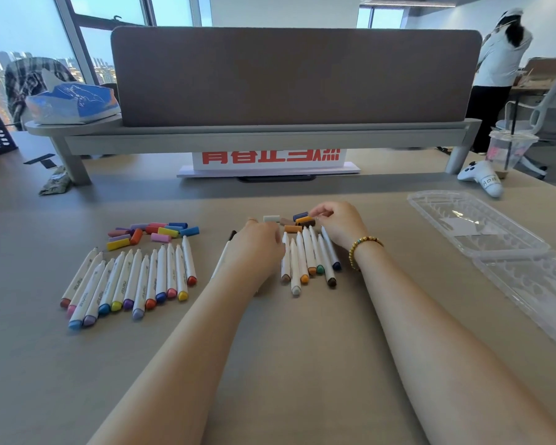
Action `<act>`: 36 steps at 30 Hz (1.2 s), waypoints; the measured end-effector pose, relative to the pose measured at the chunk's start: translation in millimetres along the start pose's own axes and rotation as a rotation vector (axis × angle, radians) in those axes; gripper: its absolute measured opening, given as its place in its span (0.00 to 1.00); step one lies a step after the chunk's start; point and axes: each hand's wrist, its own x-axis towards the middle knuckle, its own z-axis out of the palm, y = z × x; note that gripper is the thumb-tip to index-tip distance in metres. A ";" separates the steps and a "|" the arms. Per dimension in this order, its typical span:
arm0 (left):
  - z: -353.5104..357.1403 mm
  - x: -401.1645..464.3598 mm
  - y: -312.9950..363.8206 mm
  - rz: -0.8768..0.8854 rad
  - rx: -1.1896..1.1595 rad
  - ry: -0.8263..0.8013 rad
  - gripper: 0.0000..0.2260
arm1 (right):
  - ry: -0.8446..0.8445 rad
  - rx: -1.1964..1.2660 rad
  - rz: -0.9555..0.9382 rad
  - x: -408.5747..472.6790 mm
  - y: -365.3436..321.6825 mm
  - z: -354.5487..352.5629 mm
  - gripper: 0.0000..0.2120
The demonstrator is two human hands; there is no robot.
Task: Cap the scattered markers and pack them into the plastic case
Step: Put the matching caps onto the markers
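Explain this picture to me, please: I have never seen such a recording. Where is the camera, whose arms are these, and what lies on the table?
There is no machine here. The camera sits on a person's head and looks forward and down, so the two bare arms are that person's own.

On the table lie two groups of uncapped markers. The left group has its loose caps just behind it. The middle group lies between the hands, with a few more caps behind it.

The left hand rests over a black marker; whether it grips it I cannot tell. The right hand, with a bead bracelet, reaches into the middle caps and seems to pinch one.

On the right lies the clear case, open and empty.
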 end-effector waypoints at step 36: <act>5.2 -12.2 1.7 0.008 -0.587 -0.089 0.13 | -0.100 0.882 0.202 -15.6 -34.4 -17.9 0.05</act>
